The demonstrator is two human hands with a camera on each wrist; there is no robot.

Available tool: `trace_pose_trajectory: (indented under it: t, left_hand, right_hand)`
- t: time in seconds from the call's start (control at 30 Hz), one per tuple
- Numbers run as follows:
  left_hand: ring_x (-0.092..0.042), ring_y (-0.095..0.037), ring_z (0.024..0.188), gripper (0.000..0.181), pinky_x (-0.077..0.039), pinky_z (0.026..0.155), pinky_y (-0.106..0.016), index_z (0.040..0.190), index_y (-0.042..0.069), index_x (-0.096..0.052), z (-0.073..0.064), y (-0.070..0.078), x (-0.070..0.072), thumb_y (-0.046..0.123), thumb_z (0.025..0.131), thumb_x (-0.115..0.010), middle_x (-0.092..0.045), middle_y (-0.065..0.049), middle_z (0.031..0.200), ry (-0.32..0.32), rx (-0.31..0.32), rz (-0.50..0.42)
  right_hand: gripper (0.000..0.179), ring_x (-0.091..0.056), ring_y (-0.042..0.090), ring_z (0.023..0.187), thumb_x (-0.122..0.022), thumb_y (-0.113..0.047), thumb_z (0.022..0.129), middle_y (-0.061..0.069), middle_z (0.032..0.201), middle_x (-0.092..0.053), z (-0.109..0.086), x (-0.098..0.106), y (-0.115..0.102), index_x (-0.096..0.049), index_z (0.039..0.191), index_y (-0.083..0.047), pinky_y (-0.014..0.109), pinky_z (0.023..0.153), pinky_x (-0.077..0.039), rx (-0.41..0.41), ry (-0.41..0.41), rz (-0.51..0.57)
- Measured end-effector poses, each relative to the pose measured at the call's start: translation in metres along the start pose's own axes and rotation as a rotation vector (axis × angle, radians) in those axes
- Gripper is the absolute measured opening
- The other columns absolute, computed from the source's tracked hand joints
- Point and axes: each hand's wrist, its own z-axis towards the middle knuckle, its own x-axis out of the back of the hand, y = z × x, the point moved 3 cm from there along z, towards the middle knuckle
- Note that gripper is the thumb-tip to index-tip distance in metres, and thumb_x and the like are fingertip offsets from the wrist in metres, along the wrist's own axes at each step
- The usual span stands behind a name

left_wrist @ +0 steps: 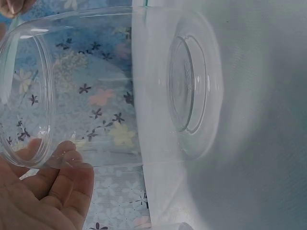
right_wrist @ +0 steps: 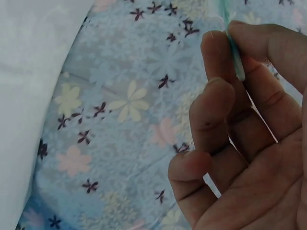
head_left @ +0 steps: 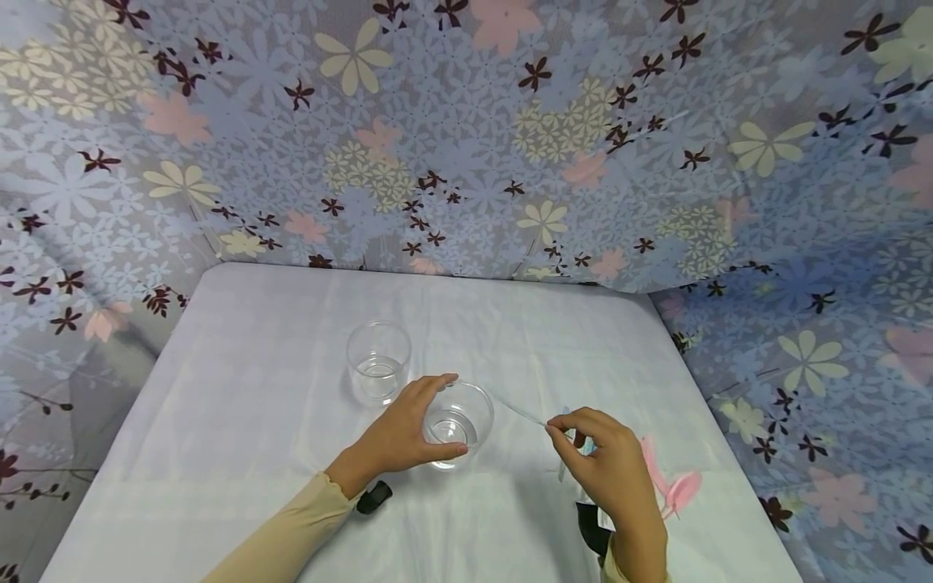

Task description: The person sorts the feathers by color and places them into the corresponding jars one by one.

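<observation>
My left hand (head_left: 408,433) holds a clear round cup (head_left: 474,405) on the white table, thumb on the near side and fingers on the far side. In the left wrist view the fingers curve against the clear cup (left_wrist: 105,86) near its rim. To the right, my right hand (head_left: 608,461) pinches the end of a thin, translucent greenish stick (head_left: 519,410) between thumb and fingertips. The stick slants toward the cup's rim; whether it touches the rim I cannot tell. The right wrist view shows the pinched stick end (right_wrist: 236,57), with the other fingers curled loosely.
A second clear cup (head_left: 379,364) stands to the left, behind my left hand. Beside my right hand lies a pink object (head_left: 681,491). Something clear and bluish is partly hidden by that hand. A flowered cloth (head_left: 452,138) hangs behind the white-covered table (head_left: 255,348).
</observation>
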Motion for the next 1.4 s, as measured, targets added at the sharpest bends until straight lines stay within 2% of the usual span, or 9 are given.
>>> trace_pose_trajectory:
  t: [0.27, 0.5, 0.7, 0.9, 1.2, 1.4]
  left_hand:
    - [-0.044, -0.018, 0.136, 0.098, -0.04, 0.11, -0.047, 0.154, 0.025, -0.035, 0.001, -0.001, 0.001, 0.072, 0.077, -0.073, -0.049, -0.002, 0.149, -0.008, 0.012, -0.006]
    - [-0.043, -0.019, 0.137, 0.098, -0.039, 0.111, -0.048, 0.156, 0.027, -0.032, -0.001, 0.001, 0.001, 0.072, 0.078, -0.071, -0.047, 0.0, 0.151, -0.028, 0.04, -0.014]
    - [-0.042, -0.019, 0.137, 0.099, -0.039, 0.111, -0.048, 0.156, 0.024, -0.031, 0.0, 0.001, 0.002, 0.071, 0.079, -0.07, -0.046, 0.001, 0.151, -0.029, 0.032, -0.013]
    - [-0.041, -0.019, 0.138, 0.095, -0.04, 0.11, -0.049, 0.157, 0.026, -0.028, 0.0, 0.002, 0.002, 0.065, 0.082, -0.072, -0.044, -0.002, 0.153, -0.041, 0.016, -0.04]
    - [-0.041, -0.019, 0.137, 0.094, -0.04, 0.109, -0.049, 0.157, 0.023, -0.03, -0.002, 0.001, -0.001, 0.056, 0.082, -0.076, -0.044, 0.003, 0.152, -0.06, 0.029, -0.063]
    - [-0.044, -0.022, 0.135, 0.097, -0.042, 0.106, -0.048, 0.157, 0.019, -0.031, -0.002, -0.001, -0.001, 0.061, 0.081, -0.075, -0.046, 0.002, 0.15, -0.051, 0.029, -0.058]
  right_hand:
    - [0.019, -0.053, 0.005, 0.066, -0.082, -0.005, 0.081, -0.018, 0.083, -0.068, 0.016, -0.01, -0.009, -0.078, 0.087, -0.023, 0.014, 0.061, -0.039, 0.079, -0.064, 0.052]
    - [0.017, -0.053, 0.005, 0.067, -0.081, -0.006, 0.082, -0.017, 0.083, -0.068, 0.025, -0.021, -0.013, -0.078, 0.086, -0.023, 0.017, 0.062, -0.041, 0.138, -0.087, 0.089]
    - [0.014, -0.052, 0.005, 0.068, -0.081, -0.01, 0.083, -0.018, 0.082, -0.066, 0.033, -0.029, -0.017, -0.078, 0.085, -0.023, 0.019, 0.062, -0.041, 0.153, -0.12, 0.09]
    - [0.013, -0.051, 0.007, 0.065, -0.08, -0.011, 0.083, -0.019, 0.081, -0.065, 0.04, -0.037, -0.021, -0.078, 0.085, -0.023, 0.015, 0.062, -0.039, 0.163, -0.148, 0.074]
    - [0.015, -0.047, 0.002, 0.065, -0.081, -0.01, 0.082, -0.021, 0.081, -0.063, 0.04, -0.051, -0.022, -0.077, 0.085, -0.024, 0.019, 0.058, -0.041, 0.137, -0.173, 0.065]
    - [0.012, -0.047, 0.004, 0.063, -0.082, -0.011, 0.082, -0.019, 0.08, -0.062, 0.044, -0.066, -0.027, -0.078, 0.085, -0.022, 0.019, 0.058, -0.041, 0.159, -0.192, 0.065]
